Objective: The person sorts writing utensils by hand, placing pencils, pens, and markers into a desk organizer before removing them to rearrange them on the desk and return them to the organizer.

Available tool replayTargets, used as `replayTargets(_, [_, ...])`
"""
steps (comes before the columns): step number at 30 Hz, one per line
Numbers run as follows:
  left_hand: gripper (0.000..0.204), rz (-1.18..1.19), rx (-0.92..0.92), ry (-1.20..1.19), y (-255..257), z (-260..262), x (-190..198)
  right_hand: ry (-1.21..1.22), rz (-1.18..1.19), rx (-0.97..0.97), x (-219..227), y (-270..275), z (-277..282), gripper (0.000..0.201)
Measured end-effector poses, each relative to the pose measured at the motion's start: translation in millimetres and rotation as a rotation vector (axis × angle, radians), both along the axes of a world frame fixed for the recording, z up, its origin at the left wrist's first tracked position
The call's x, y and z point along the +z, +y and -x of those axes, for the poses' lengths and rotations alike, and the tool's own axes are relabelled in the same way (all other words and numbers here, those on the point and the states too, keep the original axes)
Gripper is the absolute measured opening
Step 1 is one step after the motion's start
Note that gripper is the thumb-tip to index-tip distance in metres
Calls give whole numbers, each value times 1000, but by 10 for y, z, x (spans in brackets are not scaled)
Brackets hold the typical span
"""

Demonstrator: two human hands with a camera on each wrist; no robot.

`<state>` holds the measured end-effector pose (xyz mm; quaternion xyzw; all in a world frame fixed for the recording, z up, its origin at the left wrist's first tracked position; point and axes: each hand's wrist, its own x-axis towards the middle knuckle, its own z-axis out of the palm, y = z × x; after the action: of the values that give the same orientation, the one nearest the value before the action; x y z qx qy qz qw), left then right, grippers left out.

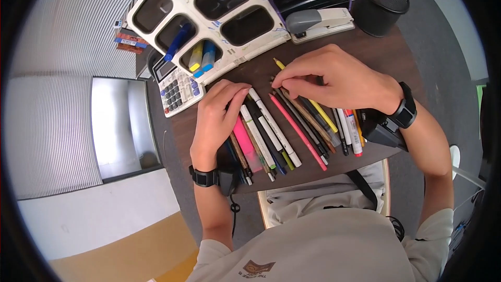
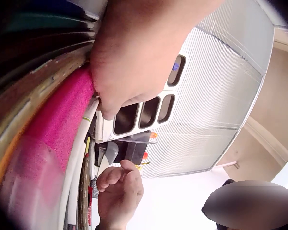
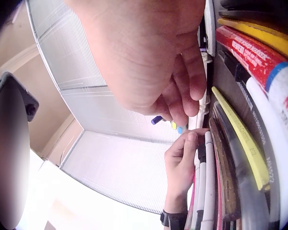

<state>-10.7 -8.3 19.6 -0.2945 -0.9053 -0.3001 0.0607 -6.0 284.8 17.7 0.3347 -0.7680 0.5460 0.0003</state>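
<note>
Pens and pencils lie side by side in a row across the brown table. My left hand rests its fingertips at the top ends of the white markers, beside a pink highlighter. Over the upper ends of the pencils hovers my right hand, thumb and fingers loosely bent with nothing visible between them. Below it are a red pencil, a yellow pencil and a red and white marker. In the right wrist view, the left thumb is close to the marker ends.
A white organizer with dark compartments stands at the back, holding a blue pen and yellow and blue highlighters. A calculator lies left of it. Back right are a stapler and a black mesh cup.
</note>
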Motion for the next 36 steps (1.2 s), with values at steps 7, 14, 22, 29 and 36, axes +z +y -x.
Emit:
replayTargets(7, [14, -25, 7, -21, -58, 40, -60, -21, -64, 23, 42, 22, 25, 19])
replayTargets(14, [17, -124, -26, 19, -94, 83, -176, -47, -142, -23, 65, 2, 11, 19])
replayTargets(22, [19, -272, -12, 102, -138, 132, -316, 70, -346, 132, 252, -230, -132, 28])
replayTargets(29, [45, -437, 56, 120, -90, 122, -323, 578, -625, 346, 473, -761, -447, 36])
replayTargets(36, [46, -430, 66, 87, -101, 137, -362, 825, -879, 612, 529, -1189, -526, 37])
